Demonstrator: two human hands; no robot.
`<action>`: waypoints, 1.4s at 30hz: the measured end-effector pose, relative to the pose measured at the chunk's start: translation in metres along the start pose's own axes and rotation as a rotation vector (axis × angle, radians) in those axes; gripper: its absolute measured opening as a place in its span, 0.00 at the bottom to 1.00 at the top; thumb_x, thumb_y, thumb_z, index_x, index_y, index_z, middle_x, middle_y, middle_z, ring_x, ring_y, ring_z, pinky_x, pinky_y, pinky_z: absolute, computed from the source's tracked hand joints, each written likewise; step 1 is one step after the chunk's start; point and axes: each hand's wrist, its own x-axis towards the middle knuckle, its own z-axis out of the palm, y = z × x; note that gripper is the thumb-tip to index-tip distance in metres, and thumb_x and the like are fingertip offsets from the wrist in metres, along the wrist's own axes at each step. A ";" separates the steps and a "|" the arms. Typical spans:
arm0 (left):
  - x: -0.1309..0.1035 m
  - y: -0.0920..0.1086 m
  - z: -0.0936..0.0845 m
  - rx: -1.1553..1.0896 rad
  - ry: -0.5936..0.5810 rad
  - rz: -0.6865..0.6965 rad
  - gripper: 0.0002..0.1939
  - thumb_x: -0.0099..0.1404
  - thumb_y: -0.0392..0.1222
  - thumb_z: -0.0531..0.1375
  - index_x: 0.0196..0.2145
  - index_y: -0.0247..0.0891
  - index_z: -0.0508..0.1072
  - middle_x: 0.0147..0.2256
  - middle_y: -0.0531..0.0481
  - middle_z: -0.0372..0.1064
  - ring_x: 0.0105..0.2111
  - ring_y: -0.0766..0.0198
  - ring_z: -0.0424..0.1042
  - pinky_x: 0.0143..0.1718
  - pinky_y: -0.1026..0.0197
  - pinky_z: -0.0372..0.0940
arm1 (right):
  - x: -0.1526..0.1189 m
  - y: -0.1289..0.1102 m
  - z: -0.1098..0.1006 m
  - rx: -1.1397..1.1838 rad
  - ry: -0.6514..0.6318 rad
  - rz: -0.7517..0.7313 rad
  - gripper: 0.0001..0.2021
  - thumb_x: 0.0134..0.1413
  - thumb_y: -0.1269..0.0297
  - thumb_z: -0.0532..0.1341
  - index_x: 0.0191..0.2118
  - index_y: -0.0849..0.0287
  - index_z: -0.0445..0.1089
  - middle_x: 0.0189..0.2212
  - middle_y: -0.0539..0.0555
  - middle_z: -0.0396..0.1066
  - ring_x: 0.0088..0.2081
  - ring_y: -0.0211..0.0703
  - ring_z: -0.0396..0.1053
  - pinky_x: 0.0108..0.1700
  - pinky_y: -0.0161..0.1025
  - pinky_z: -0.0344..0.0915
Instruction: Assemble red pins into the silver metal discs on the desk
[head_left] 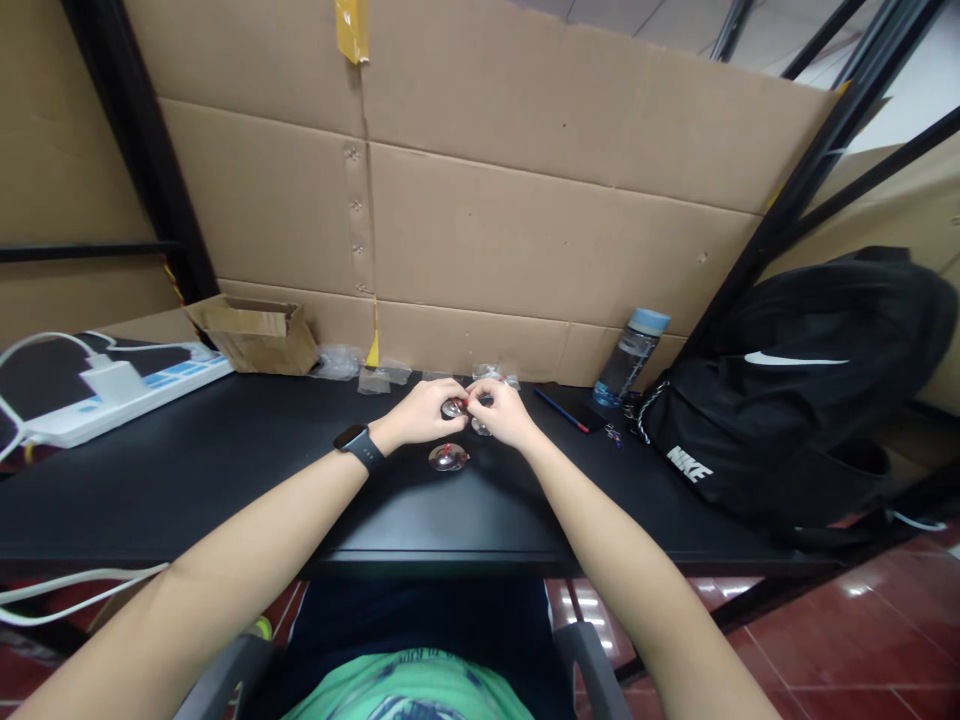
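Note:
Over the black table (225, 440), both hands meet near its middle. My left hand (426, 411), with a dark watch on the wrist, is closed around a small shiny round metal object (453, 408) with a bit of red on it. My right hand (501, 410) is pinched at the right side of that object, by the red part; what its fingertips grip is too small to tell. Another shiny round piece (481, 427) shows partly below the right fingers. Nearer the front lies a shiny domed disc (448, 458) with red on top.
A cardboard box (262, 335), clear plastic bags (337, 362) and a white power strip (142, 400) are at left. Right stand a water bottle (630, 358) and black backpack (787, 400); a blue-and-red pen (561, 410) and small keys (613, 434) lie nearby.

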 end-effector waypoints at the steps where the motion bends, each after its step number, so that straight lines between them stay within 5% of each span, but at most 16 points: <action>1: -0.001 -0.002 0.002 0.006 -0.016 -0.001 0.09 0.61 0.40 0.62 0.40 0.40 0.76 0.40 0.47 0.75 0.39 0.58 0.74 0.43 0.59 0.66 | 0.000 0.001 0.001 0.000 -0.006 -0.007 0.06 0.50 0.71 0.60 0.25 0.58 0.70 0.40 0.54 0.77 0.41 0.44 0.74 0.47 0.40 0.68; 7: -0.004 -0.011 0.010 -0.002 -0.082 -0.026 0.12 0.64 0.50 0.62 0.39 0.39 0.77 0.36 0.47 0.73 0.37 0.59 0.73 0.41 0.60 0.66 | -0.001 0.003 0.003 -0.008 -0.039 -0.069 0.05 0.50 0.72 0.61 0.25 0.58 0.70 0.40 0.55 0.76 0.43 0.44 0.73 0.47 0.40 0.68; 25: -0.001 -0.006 0.002 -0.042 -0.116 -0.039 0.12 0.66 0.46 0.59 0.35 0.40 0.81 0.39 0.47 0.76 0.39 0.59 0.74 0.44 0.60 0.66 | -0.001 0.000 0.002 -0.066 -0.077 -0.157 0.05 0.49 0.74 0.61 0.26 0.59 0.70 0.38 0.54 0.75 0.41 0.43 0.71 0.46 0.39 0.65; 31: 0.001 -0.006 0.000 0.015 0.138 -0.139 0.12 0.65 0.47 0.61 0.33 0.41 0.83 0.36 0.48 0.72 0.34 0.62 0.72 0.38 0.61 0.66 | 0.002 -0.003 0.000 -0.064 0.051 -0.162 0.05 0.53 0.70 0.61 0.27 0.59 0.68 0.41 0.56 0.73 0.42 0.44 0.71 0.44 0.38 0.66; 33: 0.001 -0.004 0.000 -0.015 0.125 -0.164 0.12 0.65 0.48 0.62 0.33 0.42 0.83 0.36 0.49 0.74 0.33 0.63 0.72 0.37 0.62 0.65 | 0.002 -0.005 -0.005 -0.039 0.060 -0.180 0.05 0.57 0.67 0.60 0.30 0.59 0.70 0.42 0.56 0.73 0.41 0.43 0.71 0.42 0.36 0.65; 36: 0.000 -0.005 -0.001 -0.090 -0.096 -0.166 0.11 0.64 0.50 0.63 0.33 0.44 0.84 0.34 0.51 0.78 0.32 0.62 0.75 0.38 0.62 0.65 | 0.000 -0.006 -0.019 -0.044 -0.078 -0.120 0.09 0.61 0.61 0.59 0.34 0.59 0.72 0.33 0.51 0.74 0.34 0.39 0.69 0.39 0.35 0.63; 38: -0.002 -0.010 -0.005 -0.042 -0.203 -0.185 0.10 0.62 0.49 0.64 0.32 0.44 0.84 0.31 0.52 0.79 0.30 0.61 0.75 0.35 0.62 0.64 | -0.003 -0.005 -0.027 -0.067 -0.321 -0.069 0.11 0.57 0.56 0.63 0.33 0.58 0.75 0.27 0.49 0.72 0.29 0.38 0.67 0.35 0.35 0.62; 40: -0.003 -0.018 -0.014 0.098 -0.128 -0.240 0.10 0.62 0.48 0.64 0.31 0.43 0.83 0.29 0.50 0.79 0.27 0.60 0.74 0.33 0.61 0.62 | -0.007 -0.004 -0.028 -0.072 -0.544 -0.100 0.14 0.46 0.54 0.72 0.36 0.56 0.78 0.30 0.49 0.74 0.30 0.40 0.68 0.35 0.34 0.62; 42: -0.003 -0.026 -0.026 0.197 0.004 -0.311 0.11 0.62 0.48 0.63 0.32 0.42 0.83 0.30 0.48 0.79 0.28 0.59 0.74 0.32 0.61 0.62 | -0.010 -0.003 -0.023 -0.086 -0.634 -0.153 0.21 0.37 0.55 0.76 0.41 0.53 0.79 0.36 0.50 0.75 0.35 0.43 0.71 0.37 0.35 0.64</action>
